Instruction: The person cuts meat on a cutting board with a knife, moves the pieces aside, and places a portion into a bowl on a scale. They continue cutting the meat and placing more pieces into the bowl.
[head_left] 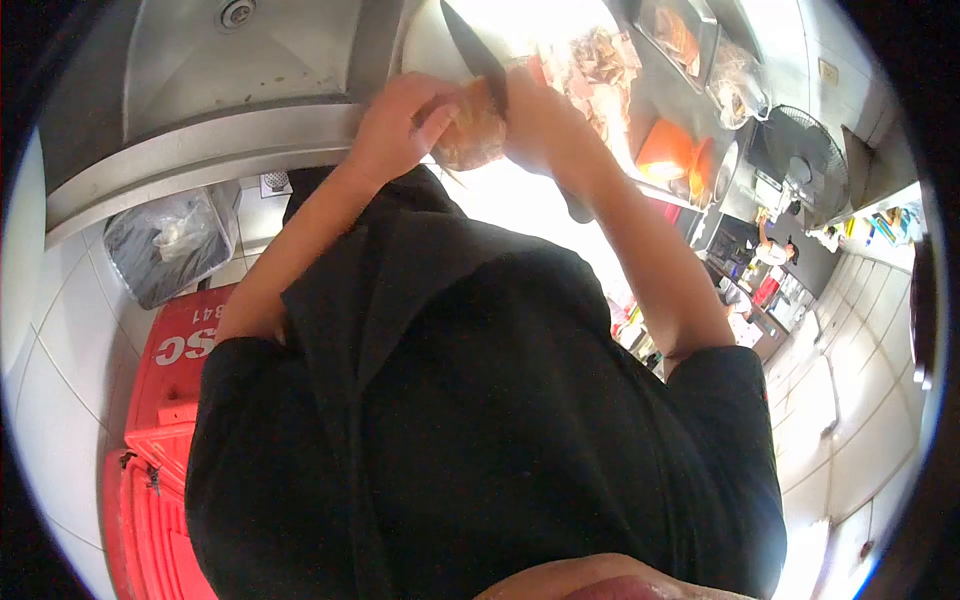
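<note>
Meat [475, 135], clamped at its side by the left hand [400, 130], lies beside the knife [472, 42], which the right hand [545, 125] encloses. Position: near edge of the board [422, 48]; slices [605, 80] at right. Probably light, yielding, slippery; grip the flank opposite the knife.

We see a grey metal counter [655, 100] with a white board [425, 48] on it. A messy heap of thin meat bits [600, 75] sits by the board's side. We also see a metal tray [711, 45], a see-through bag [738, 88] and orange bowls [665, 150].
</note>
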